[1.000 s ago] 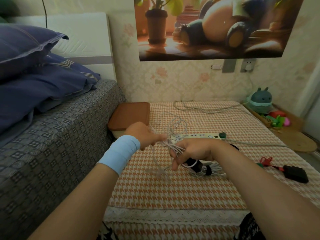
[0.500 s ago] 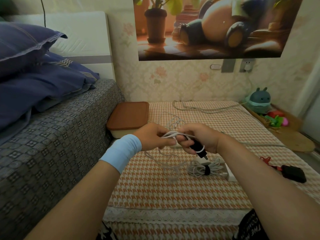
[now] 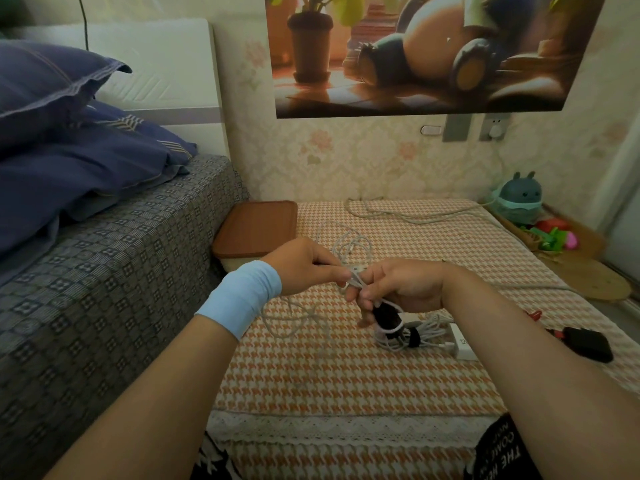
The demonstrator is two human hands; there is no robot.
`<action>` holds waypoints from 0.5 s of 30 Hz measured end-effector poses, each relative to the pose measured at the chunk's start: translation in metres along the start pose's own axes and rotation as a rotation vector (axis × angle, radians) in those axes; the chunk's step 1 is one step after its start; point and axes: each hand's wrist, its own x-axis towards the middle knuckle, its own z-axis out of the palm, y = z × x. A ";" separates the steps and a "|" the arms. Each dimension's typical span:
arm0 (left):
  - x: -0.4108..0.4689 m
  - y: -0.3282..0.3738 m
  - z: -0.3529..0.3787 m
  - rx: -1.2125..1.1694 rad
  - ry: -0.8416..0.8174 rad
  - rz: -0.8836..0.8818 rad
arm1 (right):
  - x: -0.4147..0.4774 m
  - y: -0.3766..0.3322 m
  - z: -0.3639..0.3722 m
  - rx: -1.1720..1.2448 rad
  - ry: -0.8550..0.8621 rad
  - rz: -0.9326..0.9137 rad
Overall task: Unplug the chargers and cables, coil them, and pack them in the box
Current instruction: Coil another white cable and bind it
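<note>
L hand (image 3: 304,268) pinches white cable (image 3: 350,244); R hand (image 3: 407,289) grips cable-wound black charger (image 3: 386,315). Cable light, limp, prob. springy: pin loops at charger.

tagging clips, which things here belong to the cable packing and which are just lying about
Job: thin white cable between left hand and right hand; strapped white cable coil; white charger brick; black adapter; box with brown lid.
Lying about: teal plush toy; blue pillows; wall poster.
</note>
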 end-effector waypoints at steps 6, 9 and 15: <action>-0.007 0.007 -0.008 -0.064 -0.046 -0.231 | -0.001 -0.015 0.000 0.143 0.132 -0.011; -0.012 -0.003 -0.013 -0.101 -0.186 -0.402 | -0.002 -0.015 -0.005 0.173 0.234 -0.073; -0.013 -0.019 -0.021 -0.377 0.065 -0.363 | -0.001 -0.009 -0.004 -0.073 0.450 -0.115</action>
